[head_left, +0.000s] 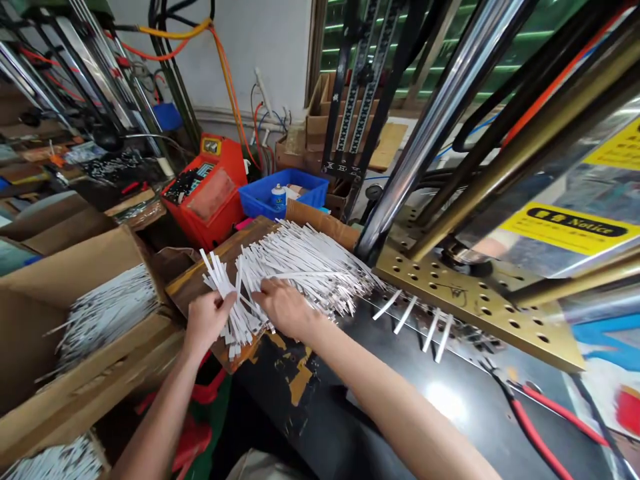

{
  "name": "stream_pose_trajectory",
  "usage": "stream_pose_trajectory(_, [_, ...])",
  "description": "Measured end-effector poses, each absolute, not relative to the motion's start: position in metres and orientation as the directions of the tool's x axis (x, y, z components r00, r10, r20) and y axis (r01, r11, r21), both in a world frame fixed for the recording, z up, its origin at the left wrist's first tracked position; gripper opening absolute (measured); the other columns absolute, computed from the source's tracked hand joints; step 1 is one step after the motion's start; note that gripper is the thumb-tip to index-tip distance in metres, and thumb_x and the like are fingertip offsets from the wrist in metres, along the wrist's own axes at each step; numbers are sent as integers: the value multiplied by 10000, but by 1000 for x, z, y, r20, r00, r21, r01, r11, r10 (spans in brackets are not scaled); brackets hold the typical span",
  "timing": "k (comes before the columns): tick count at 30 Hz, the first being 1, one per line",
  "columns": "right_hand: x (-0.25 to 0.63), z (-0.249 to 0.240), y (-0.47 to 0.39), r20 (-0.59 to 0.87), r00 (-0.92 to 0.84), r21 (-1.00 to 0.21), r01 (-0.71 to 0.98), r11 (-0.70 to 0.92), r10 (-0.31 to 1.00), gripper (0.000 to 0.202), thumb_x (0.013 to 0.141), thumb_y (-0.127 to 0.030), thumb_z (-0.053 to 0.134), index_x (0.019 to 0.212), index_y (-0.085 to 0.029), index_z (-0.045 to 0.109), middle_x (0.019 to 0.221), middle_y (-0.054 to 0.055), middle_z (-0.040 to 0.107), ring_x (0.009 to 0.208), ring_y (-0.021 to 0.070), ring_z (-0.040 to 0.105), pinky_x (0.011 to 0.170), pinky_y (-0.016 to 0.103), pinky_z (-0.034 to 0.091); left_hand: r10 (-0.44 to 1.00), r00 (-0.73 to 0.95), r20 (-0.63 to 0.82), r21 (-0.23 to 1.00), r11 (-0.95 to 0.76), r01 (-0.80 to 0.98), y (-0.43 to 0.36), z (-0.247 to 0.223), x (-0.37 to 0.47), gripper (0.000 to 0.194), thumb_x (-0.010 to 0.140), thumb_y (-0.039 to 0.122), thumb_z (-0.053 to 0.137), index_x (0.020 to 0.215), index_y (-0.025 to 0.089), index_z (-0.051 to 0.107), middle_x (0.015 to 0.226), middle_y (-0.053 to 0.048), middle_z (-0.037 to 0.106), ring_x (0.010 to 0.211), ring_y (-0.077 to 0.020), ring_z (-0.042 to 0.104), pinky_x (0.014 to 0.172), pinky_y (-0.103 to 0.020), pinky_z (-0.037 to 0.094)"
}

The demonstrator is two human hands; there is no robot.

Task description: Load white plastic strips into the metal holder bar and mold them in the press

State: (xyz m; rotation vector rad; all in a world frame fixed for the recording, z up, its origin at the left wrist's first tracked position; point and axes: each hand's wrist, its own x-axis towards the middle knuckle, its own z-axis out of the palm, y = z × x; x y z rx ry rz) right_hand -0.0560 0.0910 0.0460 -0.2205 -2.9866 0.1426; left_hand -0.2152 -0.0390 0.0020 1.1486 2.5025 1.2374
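Nearest, bottom L, a heap of loose strips [60,463] lay in a partly visible box. On the R, red-handled pliers [525,425] lay on the black tabletop [380,340], jaws apart. Just above that box, a bigger cardboard box [95,250] held more white strips.

A bit farther, the L hand [207,321] was closed w/ thumb & fingers around a bunch of white strips [216,273], ends fanned out above the fist. R hand [285,308] was beside it, fingers curled at the near edge of the main strip pile [305,260]; couldn't tell if it pinched any. Pile sat on a brown wooden board [193,283], approx. mid-view. To its R, 4 strips [406,313] stuck out from under a perforated gold plate [465,293] of a machine w/ a yellow "Notice" label [575,228].

Behind the pile: red bin [220,193] on the L, then blue tray [255,203] w/ a white bottle [279,195]. Farthest back, a pale wall [260,47] & window [540,33].
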Motion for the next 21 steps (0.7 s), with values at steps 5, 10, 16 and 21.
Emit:
stream_pose_trajectory(5, [-99,19,95,110,-988,-69,105,992,112,275,1008,-247,460,944,-183,720,1035,103,602,982,244,551,832,372,425,696,-571,436,511,331,793,-36,-15,-222,500,893,480,536,1212,98,578,1137,-197,587,1135,-347,514,984,-509,383])
stream_pose_trajectory(10, [-60,15,106,189,-981,-6,40,999,41,239,1003,-220,472,928,-179,696,1030,90,582,967,248,497,820,392,382,927,-201,316,422,52,905,-38,-16,-221,259,972,352,474,1046,236,692,1176,-61,664,1209,-227,547,1113,-468,304])
stream_pose_trajectory(16, [-14,23,124,126,-984,95,-114,989,-125,241,998,-216,480,853,-175,668,1015,67,587,940,235,476,779,381,367,938,-160,308,421,16,907,-41,-18,-231,435,1023,321,301,985,194,715,1182,-80,660,1220,-224,537,1118,-485,317])
stream_pose_trajectory(21, [9,26,118,69,-993,131,-85,988,-95,265,1008,-208,470,838,-168,669,1036,70,611,959,217,495,815,363,378,880,-36,474,291,-118,949,-39,-3,-207,233,972,305,506,1060,185,685,1169,-93,644,1126,-262,563,1032,-470,377])
